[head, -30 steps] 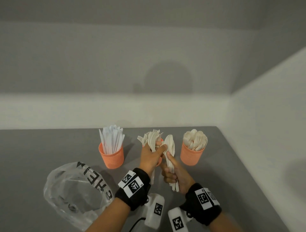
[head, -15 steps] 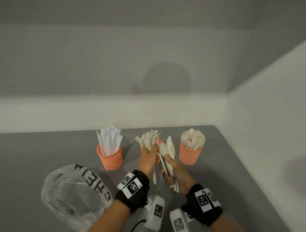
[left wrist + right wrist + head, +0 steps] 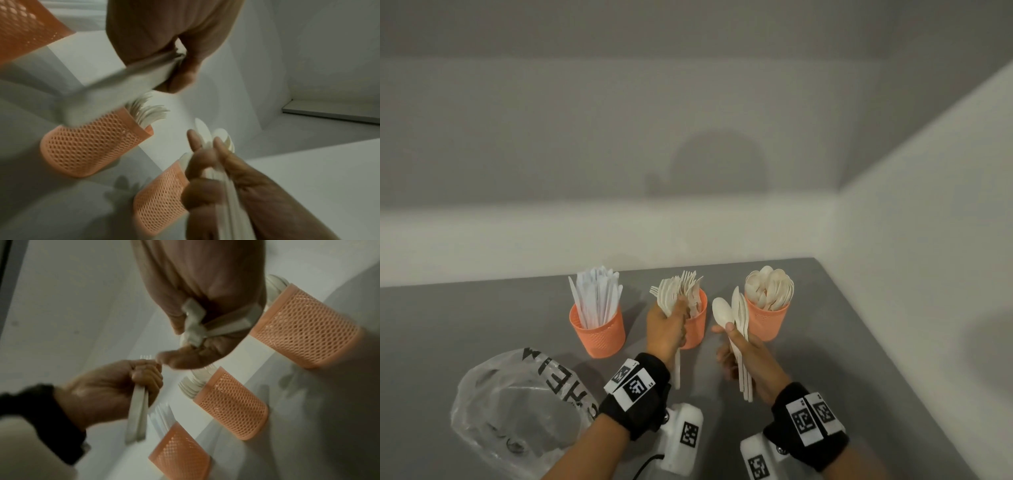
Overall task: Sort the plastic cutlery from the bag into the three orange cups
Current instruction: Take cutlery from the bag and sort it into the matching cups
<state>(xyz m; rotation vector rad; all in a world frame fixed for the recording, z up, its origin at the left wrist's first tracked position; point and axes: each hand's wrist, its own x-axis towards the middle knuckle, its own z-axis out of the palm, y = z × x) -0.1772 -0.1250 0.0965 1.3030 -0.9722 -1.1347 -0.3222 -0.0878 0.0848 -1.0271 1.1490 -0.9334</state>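
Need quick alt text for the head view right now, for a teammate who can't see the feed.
Left hand grips a bunch of forks at the middle orange cup; right hand holds several spoons beside the spoon cup. A knife cup stands left, and a clear plastic bag lies on the grey table.

The clear plastic bag (image 3: 517,407) bears black capital letters, upside down and partly creased; "HEI" is legible. The wristbands' (image 3: 635,389) square coded tags carry no readable words.
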